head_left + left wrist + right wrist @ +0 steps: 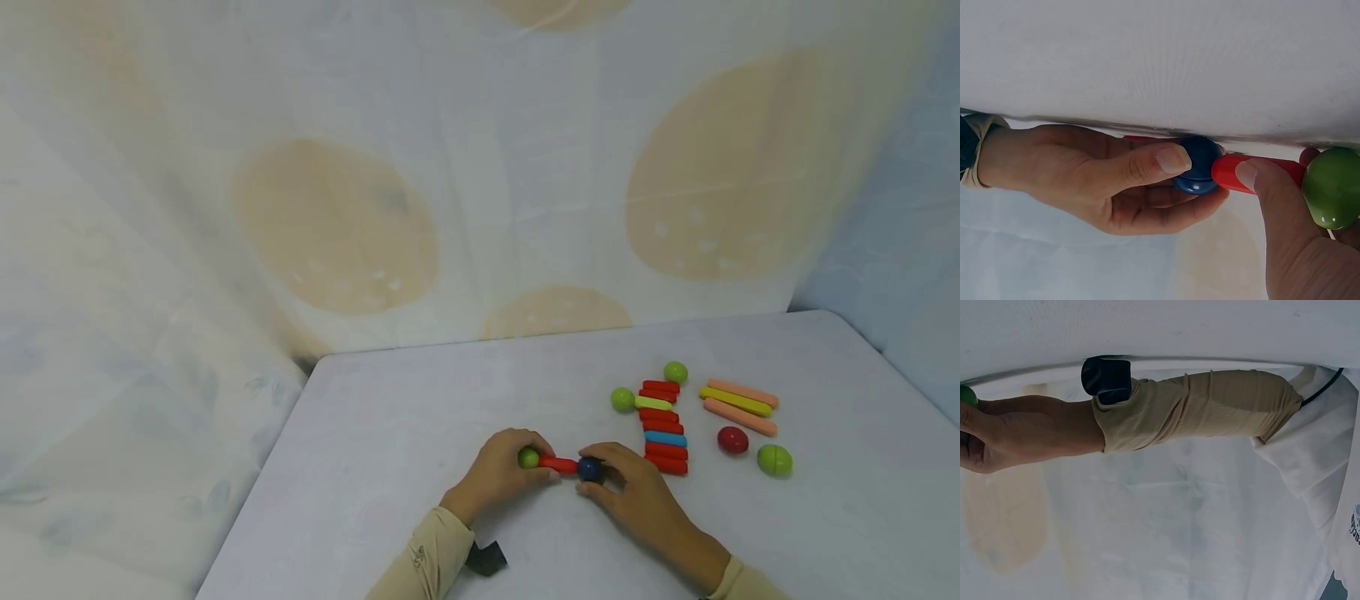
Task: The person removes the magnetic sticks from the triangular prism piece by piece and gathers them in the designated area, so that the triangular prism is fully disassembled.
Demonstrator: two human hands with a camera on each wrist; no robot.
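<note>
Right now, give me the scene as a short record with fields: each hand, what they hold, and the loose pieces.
left hand: grips green ball and red stick
right hand: pinches blue ball
joined piece: green ball, red stick, blue ball in a line, low over the table
stick row: red, yellow-green and blue sticks side by side, right of the hands
far sticks: two pink, one yellow
loose balls: three green, one dark red ball

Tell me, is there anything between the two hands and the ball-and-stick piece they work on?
Nothing visible. The left hand already grips the green ball and the red stick, and the right hand pinches the dark blue ball at the stick's other end. The spare sticks lie apart, to the right.
</note>
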